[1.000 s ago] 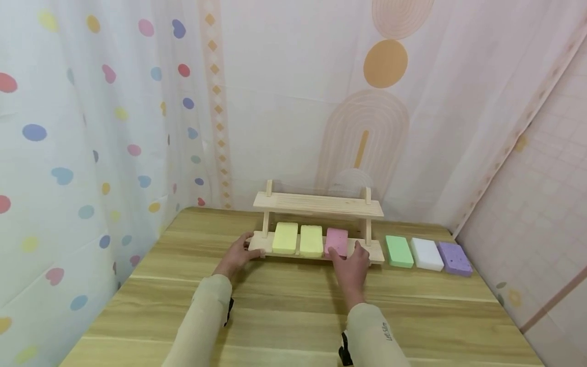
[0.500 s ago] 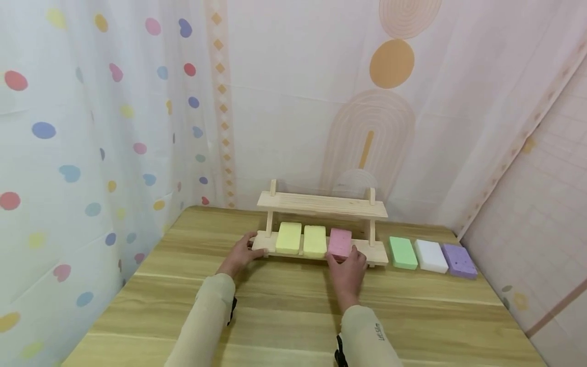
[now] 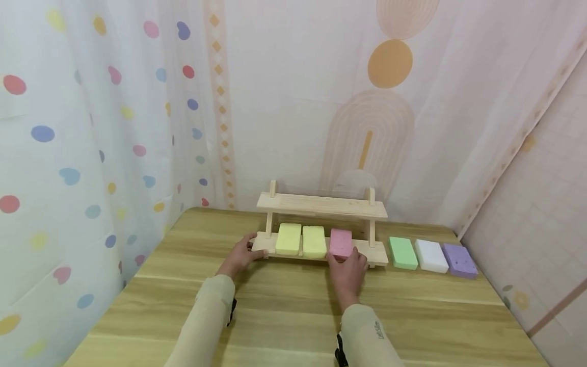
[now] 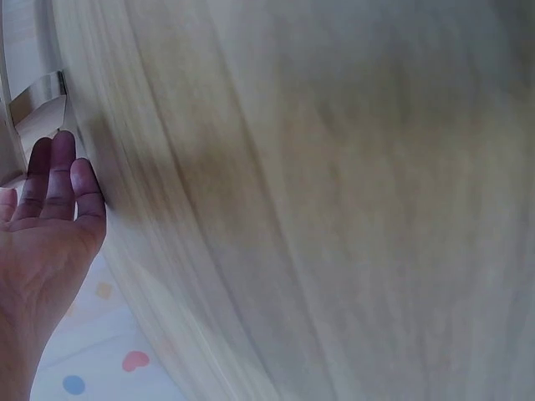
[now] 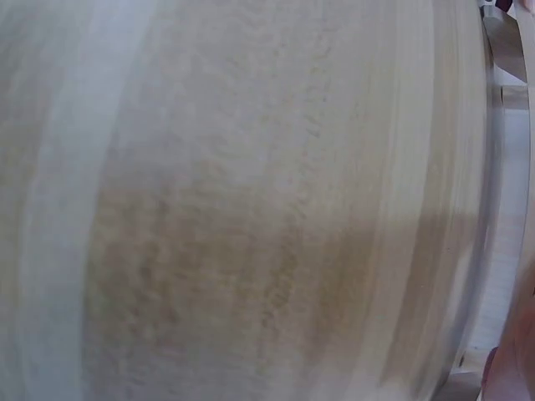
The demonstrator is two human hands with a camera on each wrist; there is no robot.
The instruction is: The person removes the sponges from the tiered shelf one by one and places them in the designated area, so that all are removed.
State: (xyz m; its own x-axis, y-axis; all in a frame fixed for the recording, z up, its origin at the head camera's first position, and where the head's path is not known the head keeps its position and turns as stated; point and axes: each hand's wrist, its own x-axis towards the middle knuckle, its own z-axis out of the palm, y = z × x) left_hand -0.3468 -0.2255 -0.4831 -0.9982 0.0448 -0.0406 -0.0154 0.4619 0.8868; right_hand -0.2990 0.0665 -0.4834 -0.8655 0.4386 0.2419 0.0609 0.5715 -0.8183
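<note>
A two-tier wooden rack [image 3: 321, 204] stands near the back of the table, its lower board holding two yellow sponges [image 3: 289, 238] and a pink sponge [image 3: 341, 241]. My right hand [image 3: 348, 272] pinches the front end of the pink sponge, thumb at its left and fingertips at its right. My left hand [image 3: 239, 256] holds the left end of the lower board, thumb along the front edge and fingers round the side. The left wrist view shows fingers [image 4: 60, 180] against the rack's end. Only a sliver of my right hand enters the right wrist view.
Right of the rack, a green sponge [image 3: 403, 253], a white sponge [image 3: 431, 256] and a purple sponge [image 3: 459, 260] lie in a row on the wood-grain table [image 3: 284, 316]. Patterned curtains [image 3: 284, 102] hang behind and at the sides.
My right fingers have come in from farther right onto the pink sponge's right front corner, and the thumb has slid lower. The left hand keeps its place. The head view has shifted slightly.
</note>
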